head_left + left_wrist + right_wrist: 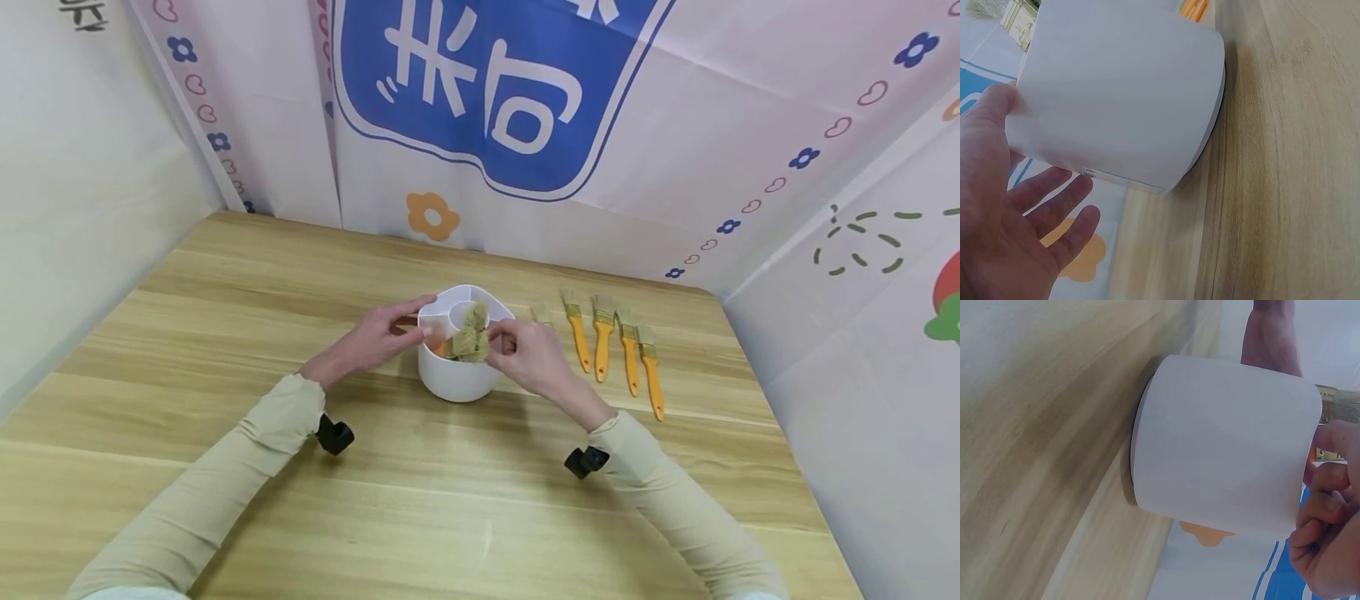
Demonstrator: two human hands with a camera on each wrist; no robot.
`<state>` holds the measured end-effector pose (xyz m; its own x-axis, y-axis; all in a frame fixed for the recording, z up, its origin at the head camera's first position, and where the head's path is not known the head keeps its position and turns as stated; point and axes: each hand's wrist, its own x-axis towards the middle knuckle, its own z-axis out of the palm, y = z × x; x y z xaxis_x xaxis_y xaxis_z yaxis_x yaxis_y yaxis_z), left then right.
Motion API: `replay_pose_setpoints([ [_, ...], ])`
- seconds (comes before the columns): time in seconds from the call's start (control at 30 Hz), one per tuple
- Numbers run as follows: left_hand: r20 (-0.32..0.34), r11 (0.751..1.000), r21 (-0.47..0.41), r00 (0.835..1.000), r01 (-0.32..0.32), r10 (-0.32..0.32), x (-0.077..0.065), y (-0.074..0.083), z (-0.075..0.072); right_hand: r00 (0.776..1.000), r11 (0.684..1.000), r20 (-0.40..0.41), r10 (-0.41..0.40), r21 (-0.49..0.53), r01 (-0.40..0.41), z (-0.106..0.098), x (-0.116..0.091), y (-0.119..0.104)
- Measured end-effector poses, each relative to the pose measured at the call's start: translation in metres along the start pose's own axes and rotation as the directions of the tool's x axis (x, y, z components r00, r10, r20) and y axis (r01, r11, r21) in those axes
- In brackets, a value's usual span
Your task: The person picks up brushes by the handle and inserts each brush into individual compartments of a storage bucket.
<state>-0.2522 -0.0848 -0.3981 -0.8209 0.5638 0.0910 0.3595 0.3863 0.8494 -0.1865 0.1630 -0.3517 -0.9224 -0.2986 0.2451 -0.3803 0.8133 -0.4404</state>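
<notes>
A white round organizer point(457, 382) with divided compartments stands upright on the table. Paintbrushes point(468, 342) are in its near compartment, bristles up, orange showing lower down. My left hand point(372, 335) touches the organizer's left side, thumb at the rim; in the left wrist view its other fingers point(1063, 206) are spread and fairly straight. At the near right rim, my right hand point(531, 354) has curled fingers and pinches a paintbrush among the bristles. In the right wrist view, those fingers point(1325, 509) partly hide a metal ferrule, and the brush's lower part is inside the organizer.
Several orange-handled paintbrushes point(602, 337) lie side by side to the right, bristles away from me. Another brush's bristles point(541, 312) show behind my right hand. The wooden table point(420, 500) meets a printed cloth backdrop point(630, 237) at the back.
</notes>
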Motion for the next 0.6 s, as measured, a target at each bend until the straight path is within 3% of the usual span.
replay_pose_setpoints([
  [0.23, -0.003, 1.000, -0.012, 1.000, -0.005, 0.005, 0.000, 0.001, 0.000, 1.000, 0.999, -0.027, 0.004, 0.034, -0.003, 0.001, 0.000, 0.002],
  [0.6, 0.002, 1.000, -0.009, 1.000, -0.002, 0.002, 0.001, -0.001, 0.000, 0.994, 0.978, -0.095, 0.048, 0.205, -0.028, 0.000, -0.004, 0.014],
])
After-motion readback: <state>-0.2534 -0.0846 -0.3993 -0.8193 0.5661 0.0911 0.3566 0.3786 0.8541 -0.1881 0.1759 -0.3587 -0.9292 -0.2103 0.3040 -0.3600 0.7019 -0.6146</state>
